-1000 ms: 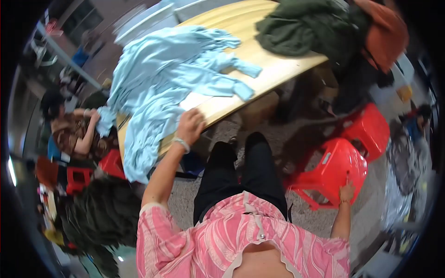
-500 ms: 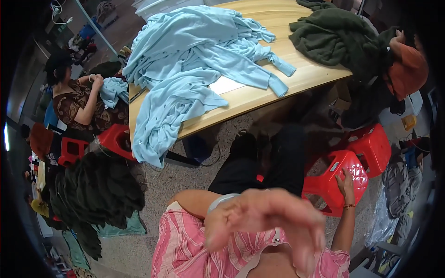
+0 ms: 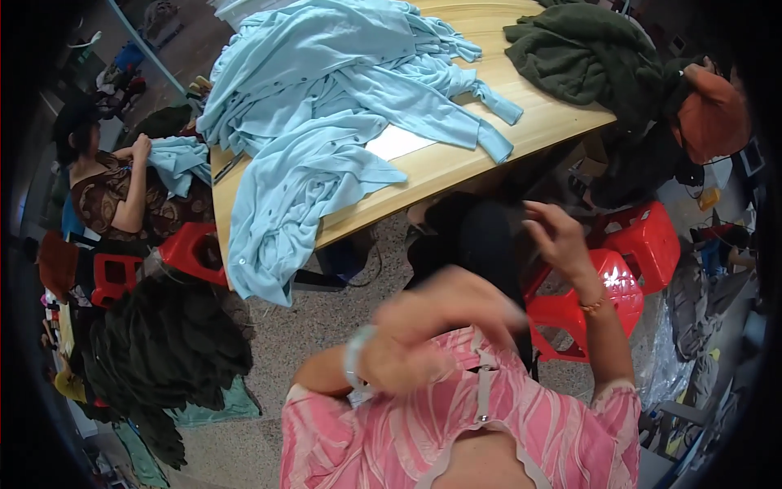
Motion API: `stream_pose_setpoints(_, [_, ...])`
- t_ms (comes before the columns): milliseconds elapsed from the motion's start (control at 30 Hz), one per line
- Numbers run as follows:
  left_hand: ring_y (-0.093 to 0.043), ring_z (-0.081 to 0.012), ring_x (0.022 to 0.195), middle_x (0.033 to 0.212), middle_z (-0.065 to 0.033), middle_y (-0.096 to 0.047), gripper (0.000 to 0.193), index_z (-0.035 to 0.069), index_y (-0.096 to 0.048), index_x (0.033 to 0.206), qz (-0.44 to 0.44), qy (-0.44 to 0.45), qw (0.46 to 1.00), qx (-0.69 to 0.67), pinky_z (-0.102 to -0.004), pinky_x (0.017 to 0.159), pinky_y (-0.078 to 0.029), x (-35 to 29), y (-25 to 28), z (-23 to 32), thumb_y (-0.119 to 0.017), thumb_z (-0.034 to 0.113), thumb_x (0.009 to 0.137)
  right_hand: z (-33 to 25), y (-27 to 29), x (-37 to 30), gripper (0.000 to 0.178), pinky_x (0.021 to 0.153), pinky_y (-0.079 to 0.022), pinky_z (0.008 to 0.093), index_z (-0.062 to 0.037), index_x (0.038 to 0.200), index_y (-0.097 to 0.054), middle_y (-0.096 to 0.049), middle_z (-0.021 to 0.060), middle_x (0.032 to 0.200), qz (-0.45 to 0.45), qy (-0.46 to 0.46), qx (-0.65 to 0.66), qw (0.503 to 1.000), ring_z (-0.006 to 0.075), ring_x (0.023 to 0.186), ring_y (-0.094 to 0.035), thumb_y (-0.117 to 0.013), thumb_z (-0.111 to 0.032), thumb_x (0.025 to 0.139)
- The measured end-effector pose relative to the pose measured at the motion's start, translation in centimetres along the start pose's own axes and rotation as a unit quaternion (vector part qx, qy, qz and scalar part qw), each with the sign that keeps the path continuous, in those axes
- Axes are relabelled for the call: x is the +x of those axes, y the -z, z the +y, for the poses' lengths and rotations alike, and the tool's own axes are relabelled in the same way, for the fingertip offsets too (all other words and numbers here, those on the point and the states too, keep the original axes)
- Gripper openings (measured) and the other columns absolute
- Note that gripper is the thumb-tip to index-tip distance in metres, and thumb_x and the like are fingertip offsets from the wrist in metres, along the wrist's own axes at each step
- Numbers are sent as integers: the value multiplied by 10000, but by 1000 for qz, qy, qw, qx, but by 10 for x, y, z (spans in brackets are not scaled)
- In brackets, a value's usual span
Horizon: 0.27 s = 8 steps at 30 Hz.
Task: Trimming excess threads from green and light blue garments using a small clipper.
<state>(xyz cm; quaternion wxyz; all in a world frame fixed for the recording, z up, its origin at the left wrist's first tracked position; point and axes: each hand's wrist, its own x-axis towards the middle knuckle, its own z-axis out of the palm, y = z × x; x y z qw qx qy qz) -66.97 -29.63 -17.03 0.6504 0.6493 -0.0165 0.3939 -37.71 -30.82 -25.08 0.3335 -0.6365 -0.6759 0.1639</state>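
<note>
My left hand (image 3: 432,326) is blurred, raised close to my chest over my pink striped top, and I cannot tell what its fingers are doing. My right hand (image 3: 558,236) is lifted over my lap with fingers spread and nothing in it, just above the red plastic stool (image 3: 619,281). A heap of light blue garments (image 3: 326,122) lies on the wooden table (image 3: 456,163) ahead, one piece hanging over its near edge.
A dark green garment (image 3: 586,53) lies at the table's far right beside an orange cloth (image 3: 713,114). A seated person (image 3: 114,191) at the left holds a light blue piece. Dark clothes (image 3: 163,350) are piled on the floor by red stools (image 3: 191,248).
My left hand left the table edge and rose to my chest. My right hand came up off the red stool. The view shifted, so the table sits higher.
</note>
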Motion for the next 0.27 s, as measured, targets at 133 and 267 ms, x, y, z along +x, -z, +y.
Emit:
stream_pose_setpoints(133, [-586, -250, 970, 1038, -127, -638, 231, 6, -626, 1045, 408, 125, 740, 519, -362, 890, -439, -66, 85, -34, -629, 7, 814, -19, -61, 45, 285, 595, -497, 304, -84, 1095, -649, -637, 102, 932, -8, 87, -7, 996, 222, 649, -614, -709, -140, 822])
stream_pose_setpoints(267, [-534, -303, 1092, 1151, -139, -602, 450, 48, -578, 1211, 340, 208, 483, 780, -452, 976, -369, -175, 183, -36, -705, 207, 809, -44, -125, 106, 338, 729, -534, 338, -113, 1129, -625, -617, 100, 1091, -52, 148, -43, 987, 285, 893, -649, -711, -192, 811])
